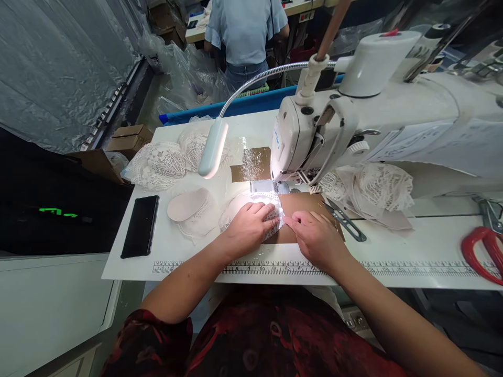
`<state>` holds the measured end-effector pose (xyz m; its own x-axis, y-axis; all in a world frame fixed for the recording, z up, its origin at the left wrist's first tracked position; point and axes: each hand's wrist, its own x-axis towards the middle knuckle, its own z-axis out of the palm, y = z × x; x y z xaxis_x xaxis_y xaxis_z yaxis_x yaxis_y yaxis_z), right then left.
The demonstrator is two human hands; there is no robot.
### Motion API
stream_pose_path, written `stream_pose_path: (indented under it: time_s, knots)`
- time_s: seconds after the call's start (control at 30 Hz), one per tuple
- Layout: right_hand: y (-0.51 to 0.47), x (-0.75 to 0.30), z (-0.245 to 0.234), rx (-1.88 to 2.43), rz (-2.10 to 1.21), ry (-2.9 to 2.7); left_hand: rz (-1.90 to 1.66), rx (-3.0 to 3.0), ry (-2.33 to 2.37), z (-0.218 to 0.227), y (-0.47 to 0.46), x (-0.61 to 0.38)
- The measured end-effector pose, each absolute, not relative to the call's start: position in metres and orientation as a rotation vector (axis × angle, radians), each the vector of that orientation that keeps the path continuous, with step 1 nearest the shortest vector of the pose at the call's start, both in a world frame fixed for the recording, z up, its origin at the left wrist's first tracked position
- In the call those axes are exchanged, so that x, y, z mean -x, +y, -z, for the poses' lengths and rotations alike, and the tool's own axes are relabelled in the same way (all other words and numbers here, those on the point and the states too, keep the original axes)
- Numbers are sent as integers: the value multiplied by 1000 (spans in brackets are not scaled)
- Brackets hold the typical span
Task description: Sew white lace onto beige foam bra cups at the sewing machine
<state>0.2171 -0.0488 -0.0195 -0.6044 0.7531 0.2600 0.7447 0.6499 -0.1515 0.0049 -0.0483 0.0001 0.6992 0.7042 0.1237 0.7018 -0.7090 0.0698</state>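
Note:
A white lace bra cup (pixel 236 204) lies under the sewing machine's (pixel 298 136) needle area, brightly lit at its right part. My left hand (pixel 253 222) rests on top of the cup with fingers stretched over the lace. At the cup's right edge, my right hand (pixel 316 235) pinches the lace border between thumb and forefinger, its other fingers curled. Brown board (pixel 291 235) shows beneath both hands. Thread snips (pixel 346 220) lie just right of my right hand. To the left sits another lace piece with a beige oval pad (pixel 188 204).
Lace bundles lie at the back left (pixel 157 165) and right of the needle (pixel 383 188). A phone (pixel 140 226) is at the left edge, red-handled scissors (pixel 485 254) far right. A lamp (pixel 213 147) hangs over the table. A person (pixel 247 36) sits beyond.

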Motion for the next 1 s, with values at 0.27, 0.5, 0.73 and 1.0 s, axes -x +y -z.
stream_pose_path:
  time_s: [0.27, 0.5, 0.73, 1.0]
  knots:
    - [-50, -216, 18, 1187, 24, -2582, -167, -2883, 1210, 0, -42, -7]
    - [-49, -215, 17, 1183, 43, -2603, -135, -2922, 1202, 3, -40, -9]
    - [-43, -213, 9, 1189, 6, -2676, -175, -2971, 1149, 9, -32, -4]
    - [-19, -204, -12, 1284, -192, -2823, -106, -2964, 1139, 3, -6, 3]
